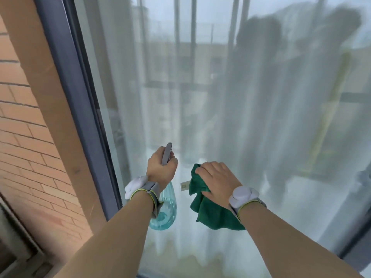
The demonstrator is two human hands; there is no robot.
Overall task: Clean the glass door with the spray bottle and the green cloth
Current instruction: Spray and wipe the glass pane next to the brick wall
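Observation:
The glass door [200,97] fills the view, with a white sheer curtain behind it and dim reflections on it. My left hand [161,169] grips the grey head of the spray bottle [166,213], nozzle pointing at the glass; its clear blue body hangs below my wrist. My right hand [214,180] holds the green cloth [208,213] bunched against the lower glass, fingers curled over its top edge. A small white tag sticks out of the cloth on its left. Both wrists wear grey bands.
The dark grey door frame [80,97] runs diagonally at the left, beside a tan jamb and a red brick wall [26,147]. Another dark frame edge [357,237] shows at the lower right. A sill edge lies at the bottom.

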